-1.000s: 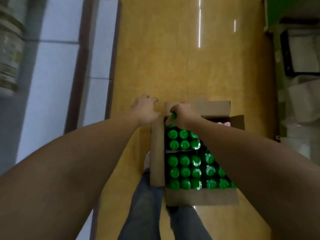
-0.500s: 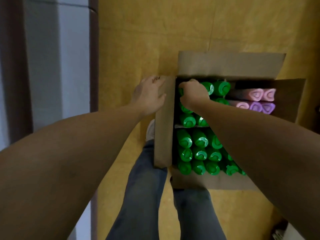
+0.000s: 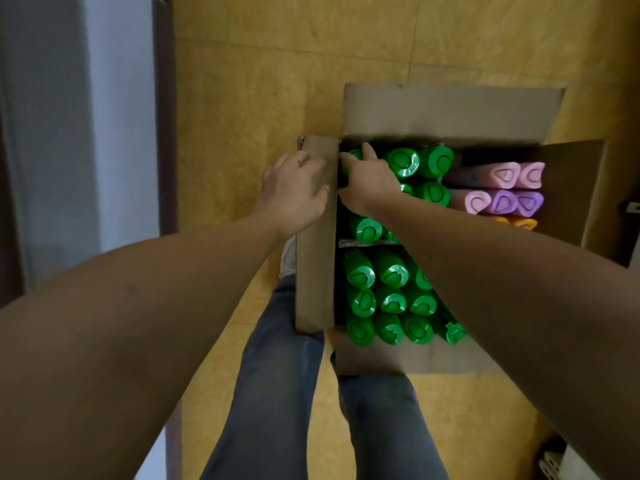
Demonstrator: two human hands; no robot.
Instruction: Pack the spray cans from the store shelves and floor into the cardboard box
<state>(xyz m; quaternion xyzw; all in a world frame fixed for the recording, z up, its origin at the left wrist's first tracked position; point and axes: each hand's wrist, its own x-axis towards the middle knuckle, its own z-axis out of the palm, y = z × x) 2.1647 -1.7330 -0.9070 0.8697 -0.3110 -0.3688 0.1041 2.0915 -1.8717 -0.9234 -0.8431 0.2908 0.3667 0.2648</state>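
Note:
An open cardboard box point(image 3: 450, 112) stands on the floor in front of my legs. Several green-capped spray cans point(image 3: 391, 271) fill its left and middle part. Pink and purple cans point(image 3: 502, 192) lie at its right side, with an orange one just below them. My right hand point(image 3: 369, 181) is inside the box's far left corner, fingers curled round a green can point(image 3: 351, 157) there. My left hand point(image 3: 292, 192) rests on the box's left flap point(image 3: 315, 271), thumb over its inner edge.
The yellow wooden floor point(image 3: 277, 81) surrounds the box. A grey-white shelf unit with a dark edge point(image 3: 162, 116) runs along the left. My jeans-clad legs point(image 3: 277, 393) and a white shoe point(image 3: 289, 258) stand just behind the box. Some white items sit at the bottom right corner.
The view has tilted down and closer over the box. My right hand has pushed the green can lower into the far left corner. My left hand has stayed on the left flap.

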